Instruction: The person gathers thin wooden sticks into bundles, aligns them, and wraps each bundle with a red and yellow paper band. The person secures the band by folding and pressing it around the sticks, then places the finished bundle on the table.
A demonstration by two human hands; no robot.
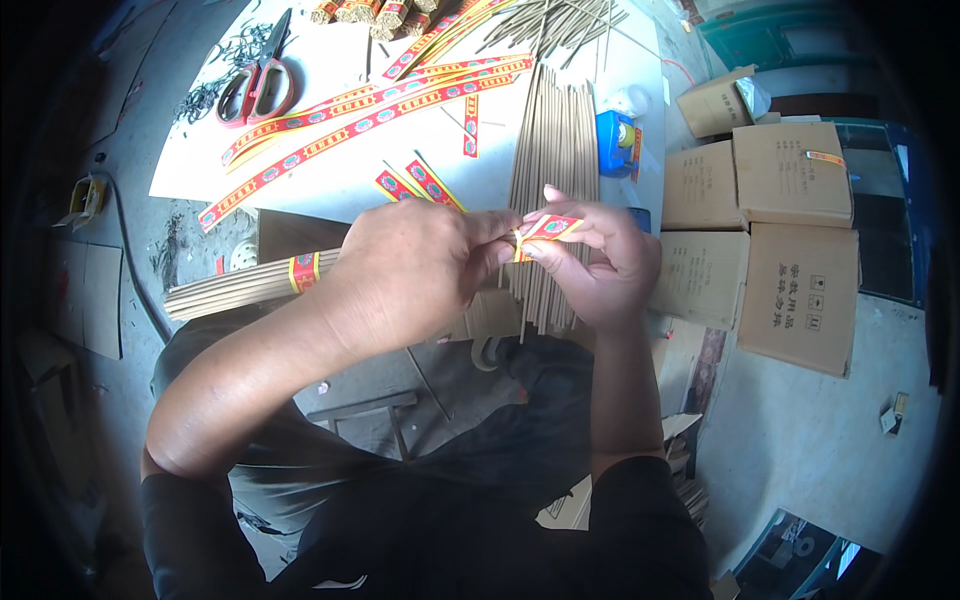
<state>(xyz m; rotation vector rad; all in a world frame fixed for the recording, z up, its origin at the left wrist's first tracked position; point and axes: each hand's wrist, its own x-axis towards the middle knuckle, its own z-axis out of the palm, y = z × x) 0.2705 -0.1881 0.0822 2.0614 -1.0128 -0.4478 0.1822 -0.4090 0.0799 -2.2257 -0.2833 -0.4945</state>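
Note:
My left hand [410, 255] is wrapped round a bundle of thin brown incense sticks [225, 287] that lies level across my lap side of the table. A red and yellow paper band [303, 271] circles the bundle left of my hand. At the bundle's right end, a red and yellow paper strip [555, 228] wraps round it with a loose end angled up. My right hand [612, 255] pinches this strip between thumb and fingers, close to my left fingertips. Beneath my right hand lie many loose incense sticks [550, 130], side by side.
On the white table [330, 180] are red-handled scissors [268, 80], long printed paper strips [350, 115], dark loops [205, 100], scattered sticks [560, 25] and wrapped bundles [385, 14]. A blue container [612, 142] stands at the right edge. Cardboard boxes [795, 175] are stacked on the right.

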